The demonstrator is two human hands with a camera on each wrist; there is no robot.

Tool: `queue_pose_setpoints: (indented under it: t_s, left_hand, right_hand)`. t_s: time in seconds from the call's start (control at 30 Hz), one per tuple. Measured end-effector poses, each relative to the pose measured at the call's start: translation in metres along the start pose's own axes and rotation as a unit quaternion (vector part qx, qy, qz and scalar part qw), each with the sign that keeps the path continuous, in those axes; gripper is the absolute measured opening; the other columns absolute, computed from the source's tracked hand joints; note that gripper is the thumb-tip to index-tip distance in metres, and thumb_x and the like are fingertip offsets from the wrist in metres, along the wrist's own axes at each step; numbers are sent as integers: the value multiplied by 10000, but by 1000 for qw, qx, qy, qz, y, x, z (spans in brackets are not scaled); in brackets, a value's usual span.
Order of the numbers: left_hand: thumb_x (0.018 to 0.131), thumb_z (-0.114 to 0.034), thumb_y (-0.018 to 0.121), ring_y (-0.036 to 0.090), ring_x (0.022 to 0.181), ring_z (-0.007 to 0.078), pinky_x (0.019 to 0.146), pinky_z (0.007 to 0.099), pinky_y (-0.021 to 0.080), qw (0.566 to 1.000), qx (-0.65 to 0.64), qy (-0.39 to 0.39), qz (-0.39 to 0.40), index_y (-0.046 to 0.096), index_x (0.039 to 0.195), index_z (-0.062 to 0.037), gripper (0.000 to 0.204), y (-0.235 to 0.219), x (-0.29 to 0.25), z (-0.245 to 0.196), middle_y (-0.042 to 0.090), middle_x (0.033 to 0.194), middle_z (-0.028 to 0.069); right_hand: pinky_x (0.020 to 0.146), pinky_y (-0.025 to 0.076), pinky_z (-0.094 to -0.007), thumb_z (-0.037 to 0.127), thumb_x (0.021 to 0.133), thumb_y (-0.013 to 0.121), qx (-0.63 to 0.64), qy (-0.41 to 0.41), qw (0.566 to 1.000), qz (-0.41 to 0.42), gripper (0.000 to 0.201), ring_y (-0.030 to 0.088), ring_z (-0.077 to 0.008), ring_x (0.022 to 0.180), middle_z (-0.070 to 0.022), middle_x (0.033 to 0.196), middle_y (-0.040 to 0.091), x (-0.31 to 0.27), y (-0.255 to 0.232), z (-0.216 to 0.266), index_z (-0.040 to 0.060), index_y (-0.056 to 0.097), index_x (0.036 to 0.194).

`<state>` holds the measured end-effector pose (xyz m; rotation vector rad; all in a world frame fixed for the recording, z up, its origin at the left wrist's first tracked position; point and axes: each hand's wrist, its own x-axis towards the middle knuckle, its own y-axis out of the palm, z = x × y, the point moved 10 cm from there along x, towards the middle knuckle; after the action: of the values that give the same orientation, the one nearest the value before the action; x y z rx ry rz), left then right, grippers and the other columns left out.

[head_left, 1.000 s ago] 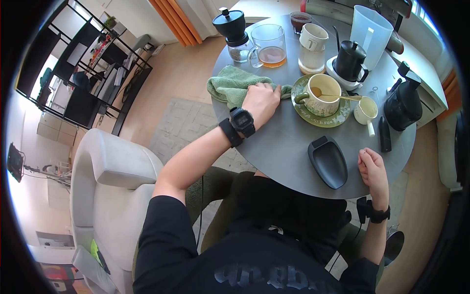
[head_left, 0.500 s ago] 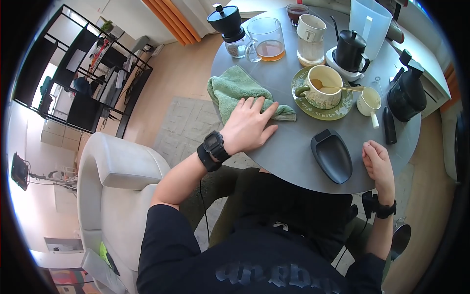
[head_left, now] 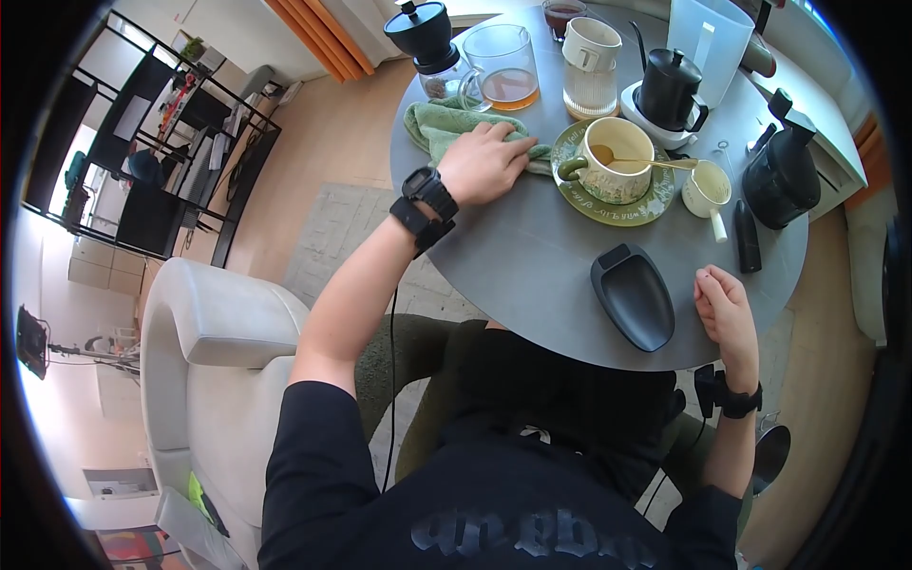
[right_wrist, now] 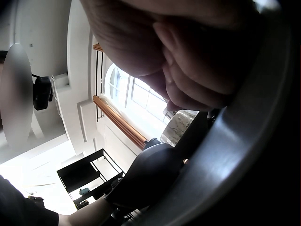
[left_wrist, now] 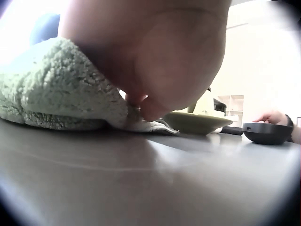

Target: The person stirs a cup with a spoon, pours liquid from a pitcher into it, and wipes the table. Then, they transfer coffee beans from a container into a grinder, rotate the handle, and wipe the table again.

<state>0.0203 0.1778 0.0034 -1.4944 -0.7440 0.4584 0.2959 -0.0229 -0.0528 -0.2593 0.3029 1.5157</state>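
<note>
My left hand rests on a folded green towel at the left part of the round grey table, its fingers pressing the cloth. Close up in the left wrist view, the fingertips and thumb meet the towel's thin edge, and a thick fold bulges beside them. My right hand lies idle at the table's near right edge, fingers loosely curled and holding nothing. Just left of it is a black oval dish. A cream mug with a gold spoon stands on a green saucer right of the towel.
Behind the towel stand a hand coffee grinder and a glass jug of amber liquid. Further right are a ribbed cream carafe, a black kettle, a small cream pitcher and a black lidded container.
My left hand lifts from its grip on the towel, spreads its fingers, then reaches forward onto the cloth again. The towel, briefly spread wider, is now pushed back and bunched. The right hand stays put.
</note>
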Motion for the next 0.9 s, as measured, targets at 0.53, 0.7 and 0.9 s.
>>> queue_pose_setpoints:
  t_s: [0.53,0.7,0.9]
  left_hand:
    - [1039,-361,474,424,1397,388,1171,457,342,998,44,16,-33,354,1540,-12,623,12,-23,-4,419,1557,200]
    - [1045,-393,466,426,1402,387,1174,465,330,997,80,3,-24,335,1553,-16,646,12,-25,-8,412,1563,203]
    - [1039,-376,480,501,1331,389,1119,465,388,981,183,-20,-59,420,1503,5,604,12,-29,-23,494,1498,206]
  right_hand:
    - [404,149,-191,277,1065,523,-27,7,1000,-12,283,233,30,462,133,601,330,-2,0,3,118,536,831]
    - [402,146,-191,280,1066,525,-24,6,1000,-7,285,229,32,460,136,601,326,0,-1,0,119,534,831]
    - [395,139,-194,283,1070,526,-22,4,1000,-7,294,223,32,452,138,592,319,2,-3,-3,118,533,828]
